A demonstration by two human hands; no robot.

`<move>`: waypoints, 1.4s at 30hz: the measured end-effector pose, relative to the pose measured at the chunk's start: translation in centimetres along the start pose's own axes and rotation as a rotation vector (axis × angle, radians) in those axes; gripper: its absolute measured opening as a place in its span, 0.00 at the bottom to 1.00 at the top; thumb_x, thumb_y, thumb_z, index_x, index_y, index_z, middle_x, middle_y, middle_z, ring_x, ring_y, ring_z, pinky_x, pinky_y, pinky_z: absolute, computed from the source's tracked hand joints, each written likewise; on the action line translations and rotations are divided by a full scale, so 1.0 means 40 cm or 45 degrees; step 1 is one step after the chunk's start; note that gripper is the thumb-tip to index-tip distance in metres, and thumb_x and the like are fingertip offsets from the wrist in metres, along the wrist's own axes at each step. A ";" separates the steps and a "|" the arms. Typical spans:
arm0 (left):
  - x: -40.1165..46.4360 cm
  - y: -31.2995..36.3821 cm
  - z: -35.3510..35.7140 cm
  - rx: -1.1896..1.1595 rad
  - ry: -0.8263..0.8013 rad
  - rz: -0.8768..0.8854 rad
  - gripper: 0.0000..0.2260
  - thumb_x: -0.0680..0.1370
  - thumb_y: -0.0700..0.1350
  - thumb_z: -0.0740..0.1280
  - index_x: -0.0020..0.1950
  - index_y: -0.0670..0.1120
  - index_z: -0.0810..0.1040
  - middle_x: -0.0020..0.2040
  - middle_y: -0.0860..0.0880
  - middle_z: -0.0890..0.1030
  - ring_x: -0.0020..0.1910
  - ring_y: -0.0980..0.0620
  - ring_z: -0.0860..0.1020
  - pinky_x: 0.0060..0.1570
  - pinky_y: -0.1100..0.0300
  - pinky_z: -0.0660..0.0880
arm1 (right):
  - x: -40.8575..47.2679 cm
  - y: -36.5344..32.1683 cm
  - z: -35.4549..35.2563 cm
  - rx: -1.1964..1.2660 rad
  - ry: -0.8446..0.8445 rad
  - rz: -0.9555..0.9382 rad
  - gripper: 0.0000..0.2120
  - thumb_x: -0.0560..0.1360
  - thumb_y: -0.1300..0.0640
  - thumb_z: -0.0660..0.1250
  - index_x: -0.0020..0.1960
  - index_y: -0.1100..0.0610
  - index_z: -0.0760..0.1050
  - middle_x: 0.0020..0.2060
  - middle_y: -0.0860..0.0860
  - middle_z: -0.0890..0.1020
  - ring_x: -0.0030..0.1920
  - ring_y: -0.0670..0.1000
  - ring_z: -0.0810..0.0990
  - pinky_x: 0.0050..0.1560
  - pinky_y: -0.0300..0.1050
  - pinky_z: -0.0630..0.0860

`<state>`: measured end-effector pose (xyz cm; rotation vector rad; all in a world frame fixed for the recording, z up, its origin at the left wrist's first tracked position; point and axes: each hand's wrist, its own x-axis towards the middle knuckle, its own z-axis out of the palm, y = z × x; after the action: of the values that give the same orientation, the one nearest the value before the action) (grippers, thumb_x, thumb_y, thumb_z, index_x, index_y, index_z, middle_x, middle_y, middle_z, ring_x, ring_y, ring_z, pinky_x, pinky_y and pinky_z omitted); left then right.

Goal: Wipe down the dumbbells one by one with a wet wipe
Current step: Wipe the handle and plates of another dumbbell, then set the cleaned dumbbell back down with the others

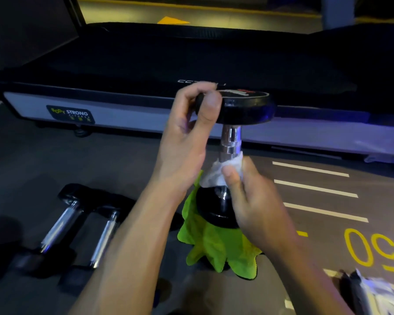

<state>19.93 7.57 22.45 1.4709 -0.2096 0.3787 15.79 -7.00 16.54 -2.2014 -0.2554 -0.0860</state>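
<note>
A black dumbbell (248,108) with a chrome handle stands upright on a bright green cloth (216,244) spread on the floor. My left hand (187,133) grips the rim of its top head, thumb on the near edge. My right hand (257,201) holds a white wet wipe (218,170) wrapped around the lower part of the handle, just above the bottom head. Two more dumbbells (62,221) (105,237) with chrome handles lie side by side on the floor to the left.
A treadmill deck (127,114) with a "Body Strong" label runs across the floor behind the dumbbell. White stripes (314,188) and a yellow "50" mark the floor at right. A crumpled dark and white packet (371,292) lies at the bottom right.
</note>
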 end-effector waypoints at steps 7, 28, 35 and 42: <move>-0.097 -0.107 0.035 0.317 -0.213 -0.303 0.27 0.73 0.63 0.70 0.69 0.54 0.74 0.54 0.50 0.85 0.52 0.50 0.84 0.57 0.43 0.80 | -0.045 0.038 0.002 -0.062 0.180 -0.083 0.15 0.84 0.50 0.58 0.45 0.54 0.79 0.42 0.47 0.80 0.46 0.47 0.78 0.48 0.44 0.74; -0.451 -0.034 -0.522 0.920 0.136 -0.649 0.17 0.81 0.60 0.66 0.47 0.46 0.74 0.35 0.48 0.75 0.34 0.49 0.71 0.36 0.46 0.74 | -0.210 -0.081 0.266 0.662 -0.449 0.178 0.13 0.72 0.39 0.70 0.50 0.45 0.83 0.40 0.45 0.87 0.43 0.45 0.86 0.46 0.42 0.80; -0.704 -0.078 -0.785 1.762 0.154 -1.236 0.24 0.75 0.67 0.64 0.63 0.53 0.78 0.50 0.49 0.85 0.52 0.40 0.83 0.48 0.51 0.74 | -0.232 -0.111 0.362 0.885 -0.804 0.523 0.07 0.79 0.62 0.70 0.45 0.53 0.84 0.39 0.52 0.88 0.35 0.46 0.84 0.39 0.43 0.82; -0.924 -0.198 -0.969 1.686 0.119 -1.668 0.21 0.66 0.72 0.61 0.53 0.64 0.75 0.46 0.52 0.85 0.49 0.43 0.84 0.50 0.49 0.80 | -0.254 -0.106 0.410 0.827 -0.864 0.654 0.10 0.78 0.61 0.71 0.46 0.47 0.85 0.41 0.51 0.88 0.42 0.46 0.84 0.57 0.59 0.79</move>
<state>-14.77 41.10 -2.10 2.4530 1.2803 -0.6417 4.47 7.04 8.47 -1.5159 -0.0595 0.9114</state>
